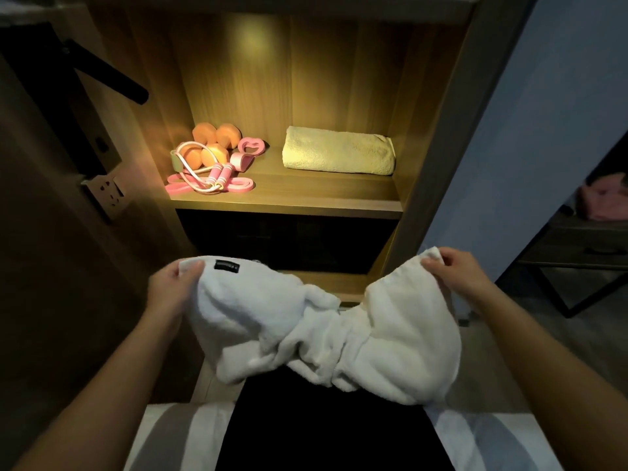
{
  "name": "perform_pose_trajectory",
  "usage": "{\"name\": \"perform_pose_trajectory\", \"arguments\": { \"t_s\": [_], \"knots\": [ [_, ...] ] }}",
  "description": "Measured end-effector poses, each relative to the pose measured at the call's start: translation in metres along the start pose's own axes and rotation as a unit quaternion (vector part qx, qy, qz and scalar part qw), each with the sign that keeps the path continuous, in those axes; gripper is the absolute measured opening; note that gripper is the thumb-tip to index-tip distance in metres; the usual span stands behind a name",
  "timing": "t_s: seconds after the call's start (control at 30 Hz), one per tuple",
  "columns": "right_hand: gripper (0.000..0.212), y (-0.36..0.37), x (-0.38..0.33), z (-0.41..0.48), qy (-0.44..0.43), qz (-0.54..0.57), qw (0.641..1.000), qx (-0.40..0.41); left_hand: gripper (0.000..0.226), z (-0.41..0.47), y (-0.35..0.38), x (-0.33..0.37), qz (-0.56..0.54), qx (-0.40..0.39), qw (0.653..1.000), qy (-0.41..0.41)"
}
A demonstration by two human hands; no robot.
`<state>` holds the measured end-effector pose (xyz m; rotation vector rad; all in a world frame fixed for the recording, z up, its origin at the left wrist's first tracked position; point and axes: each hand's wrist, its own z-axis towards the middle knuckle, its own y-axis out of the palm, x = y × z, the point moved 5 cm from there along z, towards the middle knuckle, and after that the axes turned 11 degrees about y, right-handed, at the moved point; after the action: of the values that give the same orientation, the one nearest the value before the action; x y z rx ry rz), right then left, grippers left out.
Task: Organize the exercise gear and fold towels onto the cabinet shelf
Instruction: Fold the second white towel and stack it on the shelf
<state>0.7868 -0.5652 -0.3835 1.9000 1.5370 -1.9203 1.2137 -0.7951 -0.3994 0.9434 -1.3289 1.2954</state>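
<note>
A white towel [319,328] with a small black label hangs bunched between my hands, low in front of the cabinet. My left hand [170,287] pinches its left corner and my right hand [455,271] pinches its right corner. On the lit wooden shelf [306,195] above lies a folded cream towel [339,150] at the right. At the left of the shelf sit orange dumbbells [212,144], a pink skipping rope [210,175], a pink resistance band [238,186] and a pink grip ring [251,146], all in one cluster.
A dark compartment [289,239] lies below the lit shelf. A black handle [112,76] and a wall socket [105,192] are on the left panel. A dark side table [584,246] with a pink cloth [605,198] stands at the right, beside a blue wall [543,113].
</note>
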Motion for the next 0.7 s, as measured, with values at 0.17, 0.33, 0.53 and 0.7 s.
{"name": "perform_pose_trajectory", "arguments": {
  "t_s": [0.17, 0.33, 0.53, 0.7],
  "knots": [
    [0.016, -0.039, -0.026, 0.034, 0.001, 0.04, 0.994, 0.105, 0.013, 0.051, 0.008, 0.042, 0.002, 0.049, 0.998, 0.037],
    [0.016, -0.102, -0.061, 0.056, 0.014, 0.107, 0.972, 0.21, 0.019, 0.099, -0.019, 0.085, 0.03, 0.14, 0.987, 0.075],
    [0.029, -0.146, -0.073, 0.066, 0.035, 0.096, 0.955, 0.278, 0.026, 0.132, -0.068, 0.101, 0.041, 0.192, 0.976, 0.094],
    [0.025, -0.15, -0.095, 0.062, 0.025, 0.145, 0.937, 0.317, 0.029, 0.137, -0.073, 0.126, 0.062, 0.223, 0.967, 0.105]
  ]
}}
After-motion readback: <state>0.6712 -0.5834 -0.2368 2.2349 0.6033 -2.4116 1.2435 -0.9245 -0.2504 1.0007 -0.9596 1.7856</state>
